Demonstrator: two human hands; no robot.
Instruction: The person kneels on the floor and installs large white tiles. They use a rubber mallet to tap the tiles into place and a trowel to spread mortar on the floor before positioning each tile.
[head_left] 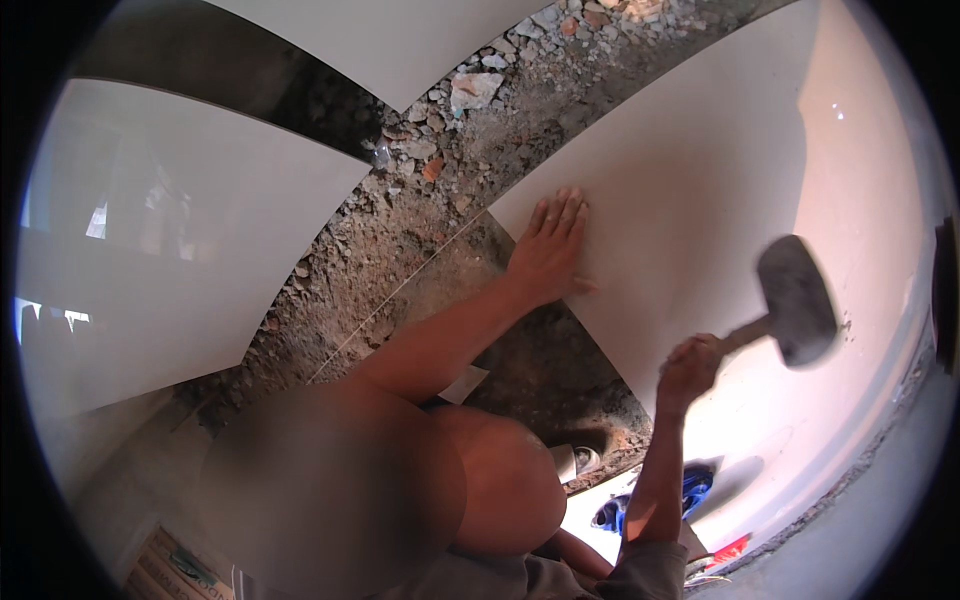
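My left hand (pixel 548 240) lies flat, fingers extended, on a large glossy pale tile (pixel 700 170) at the right, near its left edge. In my right hand (pixel 690 365) is the handle of a dark rubber mallet, its slightly blurred head (pixel 795 300) held over the same tile. A thin string line (pixel 400 290) crosses the rough ground toward that tile's corner. Beside the tile's lower-left edge is darker bare ground (pixel 545 380), partly behind my left arm and knee.
Another pale tile (pixel 190 240) lies at the left and one more (pixel 370 35) at the top. Rubble (pixel 475 90) fills the strip between them. A small pale offcut (pixel 465 385) is by my knee. Blue items (pixel 697 483) and a cardboard box (pixel 170 555) sit along the lower edge.
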